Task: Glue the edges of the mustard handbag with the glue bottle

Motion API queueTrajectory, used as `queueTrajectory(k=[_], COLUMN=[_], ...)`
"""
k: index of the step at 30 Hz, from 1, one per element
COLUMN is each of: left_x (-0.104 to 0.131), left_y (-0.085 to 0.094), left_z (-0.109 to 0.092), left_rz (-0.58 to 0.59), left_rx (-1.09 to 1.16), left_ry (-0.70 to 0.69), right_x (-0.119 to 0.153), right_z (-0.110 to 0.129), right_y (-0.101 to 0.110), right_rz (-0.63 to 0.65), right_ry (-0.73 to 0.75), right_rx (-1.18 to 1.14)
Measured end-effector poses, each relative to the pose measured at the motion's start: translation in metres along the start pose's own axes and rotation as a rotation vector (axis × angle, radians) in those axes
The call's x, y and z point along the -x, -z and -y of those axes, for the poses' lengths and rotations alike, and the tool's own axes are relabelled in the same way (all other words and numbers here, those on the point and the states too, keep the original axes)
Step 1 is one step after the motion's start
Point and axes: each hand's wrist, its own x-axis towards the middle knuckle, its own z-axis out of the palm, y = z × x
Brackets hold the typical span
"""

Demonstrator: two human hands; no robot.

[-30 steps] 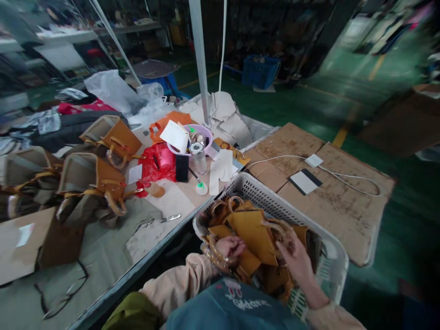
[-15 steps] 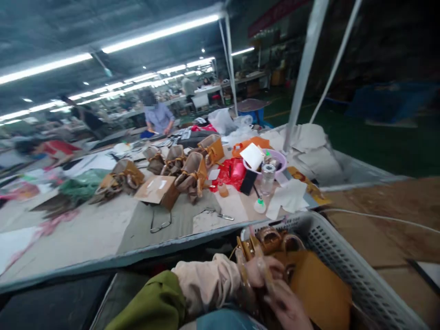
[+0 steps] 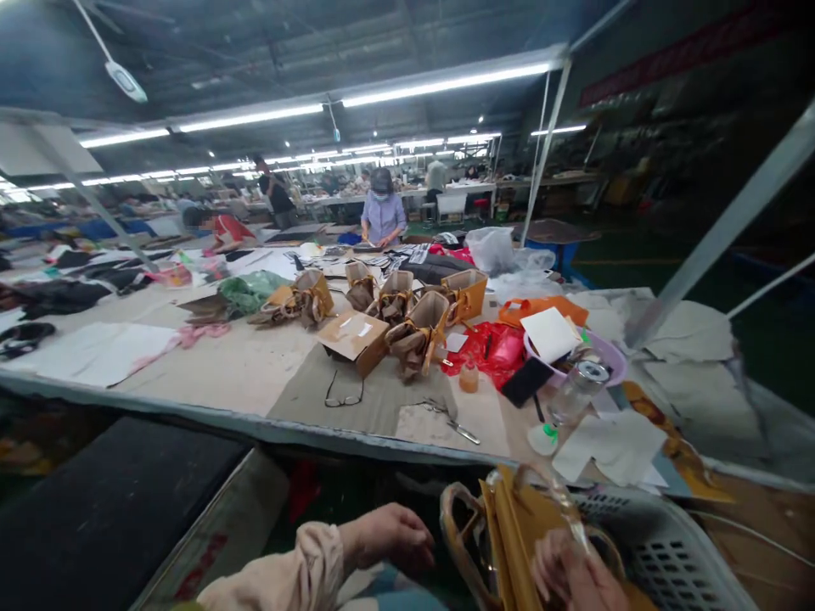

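Note:
At the bottom right, my right hand [image 3: 565, 579] grips the clear curved handle of a tan leather handbag [image 3: 513, 528], held upright above a white plastic basket [image 3: 668, 552]. My left hand [image 3: 390, 538] hangs just left of the bag, its fingers curled and nothing visible in them. It sits a little apart from the bag's other handle loop [image 3: 453, 528]. The lower part of the bag and most of my right hand are cut off by the frame's edge.
The long work table [image 3: 242, 373] carries several tan handbags [image 3: 417, 335], a cardboard box [image 3: 353, 337], glasses [image 3: 344, 396], scissors [image 3: 453, 426], a red plastic bag [image 3: 490, 348], a purple bowl [image 3: 576, 348] and a glass jar [image 3: 576, 386]. A person in blue [image 3: 382, 212] works at the far side.
The view has swung up from the basket to the table and hall. My right hand has raised one tan bag upright, and my left hand has come away from the bags.

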Motion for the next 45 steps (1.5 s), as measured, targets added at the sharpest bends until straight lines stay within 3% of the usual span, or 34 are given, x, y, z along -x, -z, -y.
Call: queueTrajectory(k=[2,3,7,10,12,15,18,21,26,28,29,32,34,39,45], left_x=[-0.005,-0.007,-0.008,-0.001,0.008,0.024,0.038,0.043,0.044,0.05,0.055,0.075,0.09,0.121,0.15], left_y=[0.018,0.025,0.043,0.067,0.093,0.138,0.176,0.201,0.232,0.24,0.241,0.238,0.231,0.218,0.229], left_z=[-0.014,-0.025,-0.085,-0.124,-0.139,-0.146,-0.146,-0.149,-0.157,-0.159,-0.16,-0.163,-0.164,-0.16,-0.163], left_rz=[-0.193,-0.232,-0.202,-0.187,-0.279,-0.377,-0.345,-0.345,-0.555,-0.579,-0.53,-0.291,-0.269,-0.667,-1.19], left_rx=[0.005,0.029,0.091,0.072,0.072,0.193,0.247,0.158,-0.122,-0.24,-0.248,-0.06,0.077,0.103,-0.197], left_ry=[-0.119,-0.192,-0.517,-0.583,-0.591,-0.612,-0.557,-0.494,-0.46,-0.472,-0.488,-0.547,-0.6,-0.704,-0.681], right_x=[-0.015,-0.023,-0.06,-0.093,-0.116,-0.149,-0.175,-0.194,-0.22,-0.229,-0.233,-0.249,-0.261,-0.292,-0.322], right_z=[0.01,0.014,0.02,0.019,0.015,0.004,-0.011,-0.024,-0.026,-0.026,-0.026,-0.026,-0.026,-0.031,-0.076], right_y=[-0.02,-0.032,-0.085,-0.127,-0.153,-0.188,-0.217,-0.239,-0.263,-0.269,-0.272,-0.284,-0.297,-0.336,-0.383], right_rz=[0.066,0.103,0.27,0.373,0.436,0.507,0.579,0.628,0.642,0.686,0.711,0.777,0.802,0.788,0.749], right_ry=[0.014,0.024,0.053,0.074,0.078,0.084,0.085,0.075,0.038,0.028,0.025,0.007,-0.012,-0.017,0.104], right_rx=[0.051,0.068,0.03,-0.014,-0.026,-0.036,-0.026,-0.012,-0.056,-0.046,-0.041,-0.039,-0.062,-0.044,0.356])
